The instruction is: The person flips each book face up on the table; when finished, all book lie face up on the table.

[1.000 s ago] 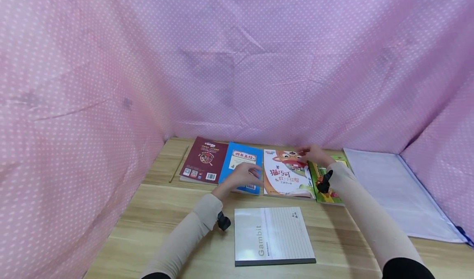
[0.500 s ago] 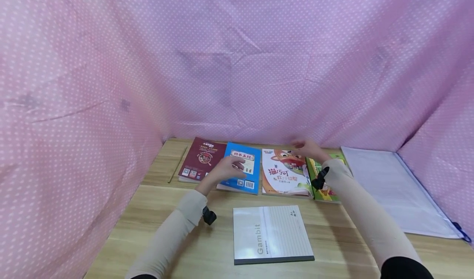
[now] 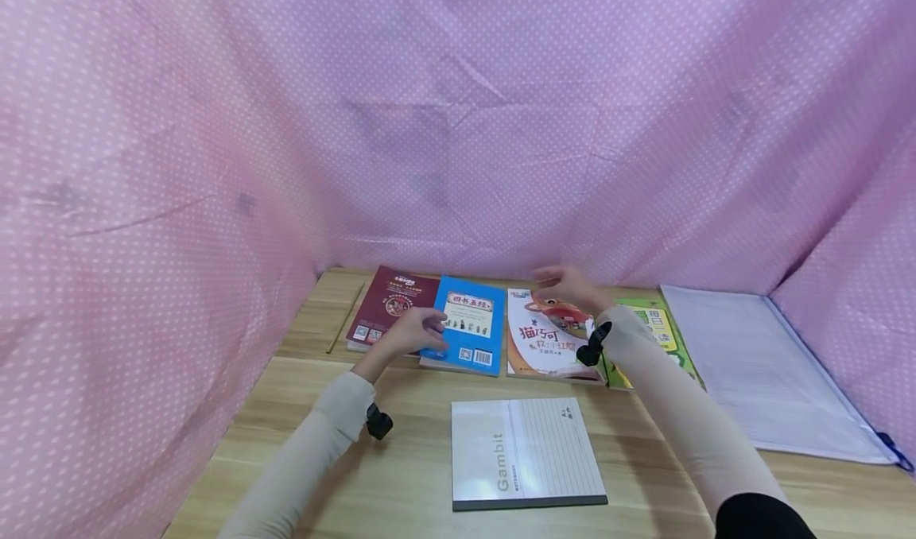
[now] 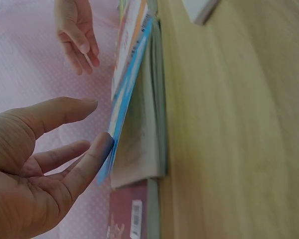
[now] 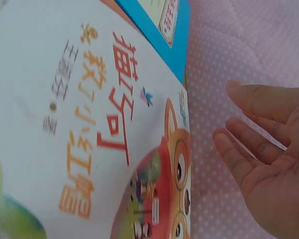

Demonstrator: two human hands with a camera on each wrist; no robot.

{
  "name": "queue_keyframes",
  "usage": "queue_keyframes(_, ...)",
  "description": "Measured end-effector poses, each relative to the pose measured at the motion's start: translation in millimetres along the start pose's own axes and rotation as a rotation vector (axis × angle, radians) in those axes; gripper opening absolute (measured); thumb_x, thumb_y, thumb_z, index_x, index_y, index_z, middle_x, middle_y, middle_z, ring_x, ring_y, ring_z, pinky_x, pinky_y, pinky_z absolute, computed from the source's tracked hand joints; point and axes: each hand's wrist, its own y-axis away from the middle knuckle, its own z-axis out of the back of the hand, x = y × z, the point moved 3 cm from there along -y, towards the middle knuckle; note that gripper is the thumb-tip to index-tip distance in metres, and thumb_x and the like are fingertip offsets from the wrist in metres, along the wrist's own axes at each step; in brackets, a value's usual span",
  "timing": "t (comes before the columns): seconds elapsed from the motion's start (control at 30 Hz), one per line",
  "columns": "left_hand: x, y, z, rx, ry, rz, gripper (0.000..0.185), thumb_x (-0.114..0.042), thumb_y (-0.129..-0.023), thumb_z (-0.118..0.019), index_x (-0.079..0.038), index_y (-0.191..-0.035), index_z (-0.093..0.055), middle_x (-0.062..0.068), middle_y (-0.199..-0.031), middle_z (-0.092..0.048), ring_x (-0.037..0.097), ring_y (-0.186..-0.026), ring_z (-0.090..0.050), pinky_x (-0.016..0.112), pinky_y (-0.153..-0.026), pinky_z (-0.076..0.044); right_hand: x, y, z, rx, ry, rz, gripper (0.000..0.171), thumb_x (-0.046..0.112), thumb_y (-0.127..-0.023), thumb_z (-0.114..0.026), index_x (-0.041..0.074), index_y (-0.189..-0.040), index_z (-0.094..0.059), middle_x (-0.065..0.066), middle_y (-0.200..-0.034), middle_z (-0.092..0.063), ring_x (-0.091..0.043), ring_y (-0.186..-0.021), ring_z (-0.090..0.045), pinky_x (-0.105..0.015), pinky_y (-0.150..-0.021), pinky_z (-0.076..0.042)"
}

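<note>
My left hand (image 3: 410,331) is over the border between a maroon book (image 3: 401,288) and a blue book (image 3: 468,316). In the left wrist view, one fingertip meets the edge of the blue cover (image 4: 120,112), which stands a little raised from the pages; the thumb is apart from it. My right hand (image 3: 568,287) hovers at the far edge of a white picture book (image 3: 537,348) with an orange cartoon animal. In the right wrist view its loosely bent fingers (image 5: 234,152) hold nothing, and a gap separates them from the book.
A green and yellow book (image 3: 669,332) lies partly under the right forearm. Nearer me is a Gambit notebook (image 3: 525,455). A white zip pouch (image 3: 773,372) lies at right and a thin stick (image 3: 346,316) at far left. Pink dotted cloth (image 3: 465,165) hangs behind the wooden table (image 3: 272,420).
My left hand has moved left across the blue book toward the maroon one. The right hand has shifted left along the white book's far edge, uncovering more of the green book.
</note>
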Motion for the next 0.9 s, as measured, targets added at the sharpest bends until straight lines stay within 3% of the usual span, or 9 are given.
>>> queue_keyframes(0.17,10.7,2.4,4.2,-0.013,-0.01,0.017,0.063,-0.005,-0.082,-0.083,0.0,-0.139,-0.058,0.015,-0.122,-0.068,0.025,-0.106,-0.07,0.039,-0.094,-0.059,5.8,-8.3,-13.8,0.018,-0.061,-0.02,0.06,0.006,-0.092,-0.072,0.003,-0.148,-0.05,-0.028,-0.143,-0.055,-0.041,-0.127,-0.058,-0.05,-0.105,-0.053)
queue_keyframes(0.33,18.8,4.1,6.1,-0.009,-0.016,0.027,0.064,-0.003,-0.079,-0.085,0.0,-0.138,-0.059,0.013,-0.122,-0.067,0.022,-0.106,-0.068,0.039,-0.097,-0.058,11.8,-12.1,-23.7,0.027,-0.042,-0.049,0.058,0.009,-0.093,-0.072,0.005,-0.148,-0.052,-0.024,-0.141,-0.059,-0.038,-0.122,-0.063,-0.047,-0.101,-0.056)
queue_keyframes(0.63,32.7,6.0,3.9,-0.017,-0.009,0.047,0.067,0.001,-0.077,-0.086,-0.002,-0.138,-0.059,0.011,-0.12,-0.067,0.021,-0.104,-0.066,0.039,-0.099,-0.056,12.3,-17.0,-37.3,0.03,-0.015,-0.036,0.059,0.007,-0.092,-0.073,0.004,-0.147,-0.052,-0.022,-0.144,-0.057,-0.037,-0.127,-0.059,-0.045,-0.105,-0.053)
queue_keyframes(0.9,33.1,7.2,1.4,-0.02,-0.027,0.046,0.068,0.004,-0.075,-0.086,-0.003,-0.137,-0.06,0.01,-0.117,-0.065,0.021,-0.102,-0.061,0.038,-0.098,-0.055,4.6,-26.5,-47.5,0.02,0.002,-0.055,0.057,0.007,-0.09,-0.076,0.004,-0.143,-0.057,-0.021,-0.144,-0.058,-0.038,-0.13,-0.057,-0.048,-0.109,-0.05)
